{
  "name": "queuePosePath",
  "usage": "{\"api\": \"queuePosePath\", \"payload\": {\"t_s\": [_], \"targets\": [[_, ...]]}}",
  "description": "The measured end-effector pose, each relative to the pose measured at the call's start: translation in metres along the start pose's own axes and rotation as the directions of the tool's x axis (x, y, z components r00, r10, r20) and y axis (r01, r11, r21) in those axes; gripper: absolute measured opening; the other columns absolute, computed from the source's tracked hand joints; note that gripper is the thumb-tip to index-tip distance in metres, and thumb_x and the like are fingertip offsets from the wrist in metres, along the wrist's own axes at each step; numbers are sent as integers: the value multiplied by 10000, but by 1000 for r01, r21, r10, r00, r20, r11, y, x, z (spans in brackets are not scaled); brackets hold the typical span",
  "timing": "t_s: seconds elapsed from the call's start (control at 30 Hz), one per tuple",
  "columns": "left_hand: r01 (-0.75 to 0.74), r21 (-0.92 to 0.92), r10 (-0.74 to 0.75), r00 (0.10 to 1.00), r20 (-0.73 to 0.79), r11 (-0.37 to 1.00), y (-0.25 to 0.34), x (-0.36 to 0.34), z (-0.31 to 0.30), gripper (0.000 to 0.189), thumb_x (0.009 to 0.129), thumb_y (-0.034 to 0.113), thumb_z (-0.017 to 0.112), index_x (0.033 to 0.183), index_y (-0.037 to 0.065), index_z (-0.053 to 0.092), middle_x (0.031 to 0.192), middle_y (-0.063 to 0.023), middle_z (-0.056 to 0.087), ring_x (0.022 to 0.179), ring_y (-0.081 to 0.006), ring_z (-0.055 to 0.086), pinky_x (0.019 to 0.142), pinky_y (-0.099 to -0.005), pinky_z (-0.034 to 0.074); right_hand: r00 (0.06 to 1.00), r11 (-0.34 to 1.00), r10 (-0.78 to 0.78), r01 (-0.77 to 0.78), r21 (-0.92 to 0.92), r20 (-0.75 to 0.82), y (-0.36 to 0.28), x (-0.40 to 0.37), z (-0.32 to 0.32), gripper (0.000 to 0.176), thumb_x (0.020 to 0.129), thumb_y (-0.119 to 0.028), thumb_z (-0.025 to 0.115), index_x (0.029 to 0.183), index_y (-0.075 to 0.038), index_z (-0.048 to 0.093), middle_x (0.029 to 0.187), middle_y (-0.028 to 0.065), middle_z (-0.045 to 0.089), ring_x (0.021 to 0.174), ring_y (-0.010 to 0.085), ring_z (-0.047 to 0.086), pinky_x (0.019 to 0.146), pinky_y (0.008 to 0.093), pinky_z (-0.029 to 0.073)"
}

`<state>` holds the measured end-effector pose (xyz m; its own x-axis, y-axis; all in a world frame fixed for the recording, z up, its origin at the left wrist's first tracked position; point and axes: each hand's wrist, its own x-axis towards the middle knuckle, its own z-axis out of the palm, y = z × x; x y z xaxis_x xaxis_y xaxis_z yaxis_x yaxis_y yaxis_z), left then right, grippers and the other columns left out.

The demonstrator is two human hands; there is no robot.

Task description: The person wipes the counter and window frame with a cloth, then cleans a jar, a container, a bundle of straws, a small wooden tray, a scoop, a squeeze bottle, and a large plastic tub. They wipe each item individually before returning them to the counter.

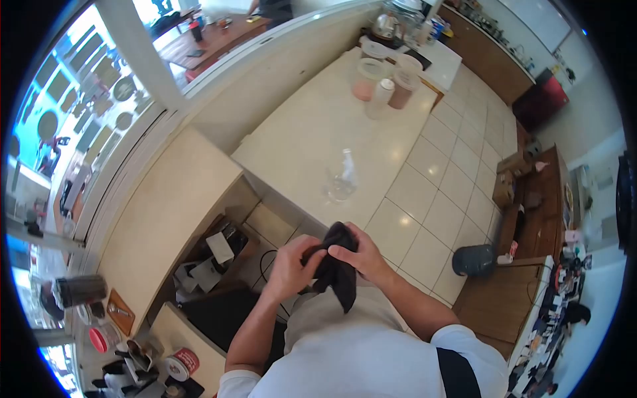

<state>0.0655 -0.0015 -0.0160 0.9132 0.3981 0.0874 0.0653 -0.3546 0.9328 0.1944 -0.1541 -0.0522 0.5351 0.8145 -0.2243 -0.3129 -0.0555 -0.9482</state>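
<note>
A black cloth (pixel 338 265) is bunched between my two hands in front of my waist, its lower end hanging down. My left hand (pixel 295 262) pinches the cloth from the left, thumb pressed against it. On the other side my right hand (pixel 361 252) grips it with the thumb on top and the fingers behind, partly hidden. Beyond the hands, a clear spray bottle (pixel 343 184) with a white top stands on the pale counter (pixel 298 146), touched by neither hand.
Plastic tubs (pixel 403 86) and a white-capped bottle (pixel 379 99) stand at the counter's far end. An open shelf of boxes (pixel 215 255) is at left, near a red-lidded jar (pixel 103 338). A dark bin (pixel 473 260) stands on the tiled floor at right.
</note>
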Motion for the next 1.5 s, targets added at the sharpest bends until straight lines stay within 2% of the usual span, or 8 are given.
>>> {"api": "queuePosePath", "payload": {"t_s": [0.2,0.43,0.57,0.73,1.03,1.17,1.37,1.5], "targets": [[-179,-18,179,983,26,984,37,84,90,120,905,91,654,913,-23,616,753,-157,590,673,-291,599,618,-344,470,996,985,57,-45,-165,65,-37,-34,-130,451,885,-143,716,1282,9,564,1125,53,661,1027,120,595,940,282,472],[-87,-52,84,994,-64,995,16,218,233,176,943,146,636,1055,10,647,841,-119,632,791,-230,641,699,-328,519,922,952,-60,-62,-299,-383,-29,-32,-289,382,957,-231,636,1232,32,601,1081,77,679,1003,133,600,925,284,477],[14,121,18,965,-263,993,-43,325,279,434,863,222,739,1220,35,577,1056,-132,598,964,-233,602,793,-365,536,866,957,107,44,287,-489,-38,-22,-363,350,954,-286,655,1135,13,640,978,77,680,927,173,635,897,320,504],[114,386,151,791,-593,916,-99,466,278,869,732,345,847,1330,-99,400,1265,-269,505,1212,-393,489,1048,-448,405,850,933,38,159,324,-526,-43,-21,-415,409,842,15,582,1247,9,525,1091,89,625,1009,200,619,936,350,501],[87,147,23,785,-619,985,-82,504,283,725,730,251,837,1307,43,451,1129,-199,648,1043,-375,638,909,-468,496,853,921,132,82,380,-504,-38,-18,-445,433,873,-15,538,1303,10,490,1104,46,580,983,143,572,892,295,466],[-7,135,86,804,-588,991,-36,443,284,673,741,211,827,1283,27,474,1120,-196,643,1065,-327,636,908,-442,498,839,876,-200,-78,-475,-506,-32,10,-458,195,871,-100,586,997,45,618,801,158,658,702,252,629,683,352,511],[-8,-71,-29,860,-509,997,32,321,274,667,777,182,811,1310,5,451,1207,-138,580,1149,-242,590,1010,-404,470,961,223,-136,-208,-952,-241,-80,52,-449,352,874,-180,664,1150,18,571,755,221,670,716,420,666,647,467,532],[-13,-106,-46,843,-536,994,43,242,274,640,755,181,822,1269,14,480,1133,-131,619,1083,-234,627,949,-386,499,930,272,-155,-285,-919,-334,-81,48,-445,538,909,-181,605,1387,-74,383,808,240,675,757,454,657,680,524,527]]}}
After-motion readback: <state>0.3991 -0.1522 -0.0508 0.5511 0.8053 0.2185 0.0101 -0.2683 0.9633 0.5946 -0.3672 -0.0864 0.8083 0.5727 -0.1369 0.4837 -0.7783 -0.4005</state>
